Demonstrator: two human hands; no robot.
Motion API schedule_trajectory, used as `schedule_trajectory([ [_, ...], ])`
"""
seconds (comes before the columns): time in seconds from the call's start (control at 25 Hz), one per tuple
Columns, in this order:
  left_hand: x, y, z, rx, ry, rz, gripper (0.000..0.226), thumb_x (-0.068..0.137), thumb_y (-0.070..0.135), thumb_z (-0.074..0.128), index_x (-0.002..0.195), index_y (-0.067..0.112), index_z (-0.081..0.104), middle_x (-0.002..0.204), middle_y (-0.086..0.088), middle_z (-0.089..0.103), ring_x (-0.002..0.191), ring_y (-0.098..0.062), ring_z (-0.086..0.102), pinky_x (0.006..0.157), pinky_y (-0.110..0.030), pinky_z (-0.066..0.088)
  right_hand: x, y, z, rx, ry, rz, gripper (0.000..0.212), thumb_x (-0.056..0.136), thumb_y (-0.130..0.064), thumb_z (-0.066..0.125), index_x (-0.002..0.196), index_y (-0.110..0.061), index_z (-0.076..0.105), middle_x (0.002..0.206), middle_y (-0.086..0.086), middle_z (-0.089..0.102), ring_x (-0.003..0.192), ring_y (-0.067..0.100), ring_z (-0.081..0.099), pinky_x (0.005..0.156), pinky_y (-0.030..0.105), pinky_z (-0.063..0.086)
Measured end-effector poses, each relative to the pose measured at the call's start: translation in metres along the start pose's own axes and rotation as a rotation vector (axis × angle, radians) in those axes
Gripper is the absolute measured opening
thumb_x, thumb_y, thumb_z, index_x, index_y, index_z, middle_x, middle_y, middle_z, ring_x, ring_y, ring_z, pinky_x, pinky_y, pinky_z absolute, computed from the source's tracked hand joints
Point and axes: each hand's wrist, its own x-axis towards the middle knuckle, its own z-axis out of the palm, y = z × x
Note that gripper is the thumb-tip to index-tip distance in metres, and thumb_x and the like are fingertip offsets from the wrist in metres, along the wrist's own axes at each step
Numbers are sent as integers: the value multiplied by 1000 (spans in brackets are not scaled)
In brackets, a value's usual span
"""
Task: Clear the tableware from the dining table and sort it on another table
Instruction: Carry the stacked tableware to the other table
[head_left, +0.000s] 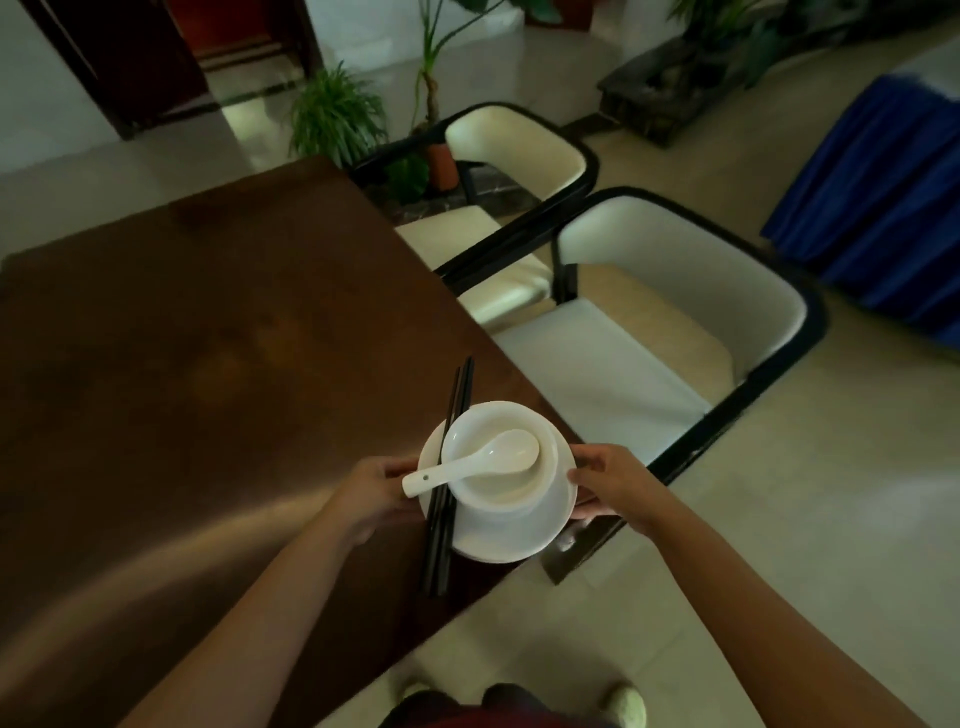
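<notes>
Head view, looking down over the person's forearms, showed a white plate (511, 540) held between both hands at the near corner of the brown dining table (182, 364). The left hand (374, 491) gripped the plate's left rim and the right hand (608, 486) gripped its right rim, fingers curled under the edge, so the load sat squarely between them, neither hand nearer than the other. Whether the plate was resting on the wood or was just clear of it, I could not tell.

On the plate stood one white bowl (511, 499), and in the bowl lay one white spoon (480, 460), its handle sticking out over the rim toward the left hand. One pair of dark chopsticks (447, 483) lay across the plate's left side, beside the bowl, with the long axis running away from the person; both ends overhung the rim, the near end well past it.

That overhang is what I judged the carry to depend on: any tilt to the left or toward the body could let the chopsticks slide off, so the plate would need keeping level.

Two cream chairs with dark frames (675, 322) stood along the table's right edge, and a blue-draped table (878, 197) stood farther off to the right, well apart from the hands.
</notes>
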Motion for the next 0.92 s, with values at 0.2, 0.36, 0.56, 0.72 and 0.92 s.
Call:
schedule_trajectory([
  [0.2, 23, 48, 126, 74, -63, 58, 23, 85, -4, 56, 104, 3, 66, 81, -8, 73, 65, -15, 71, 53, -28, 57, -34, 11, -135, 7, 89, -42, 36, 85, 1, 57, 118, -14, 61, 91, 11, 72, 74, 19, 72, 57, 29, 59],
  [0.36, 46, 79, 231, 73, -140, 59, 23, 85, -7, 54, 102, -1, 67, 87, -19, 68, 85, -34, 64, 82, -49, 54, -60, 26, -240, 27, 176, -49, 33, 85, 2, 54, 112, -13, 64, 94, 13, 71, 75, 20, 72, 56, 27, 57],
  [0.56, 72, 122, 347, 187, -268, 95, 25, 87, -3, 51, 86, 13, 70, 66, -2, 73, 65, -16, 69, 55, -26, 57, -88, 50, -348, 93, 296, -37, 31, 84, 2, 52, 108, -13, 65, 90, 11, 72, 69, 18, 72, 51, 24, 55],
  [0.72, 95, 155, 432, 291, -337, 107, 21, 88, -2, 53, 84, 13, 68, 66, -3, 71, 65, -18, 67, 53, -27, 57, -103, 76, -416, 177, 414, -2, 34, 84, 2, 50, 112, -11, 64, 92, 13, 71, 73, 20, 72, 54, 26, 57],
  [0.92, 132, 199, 534, 378, -484, 91, 11, 87, 1, 57, 94, 2, 65, 67, -9, 73, 62, -20, 70, 54, -32, 59, -114, 99, -497, 294, 537, 53, 34, 83, 3, 47, 110, -9, 65, 86, 13, 70, 70, 20, 71, 54, 26, 57],
])
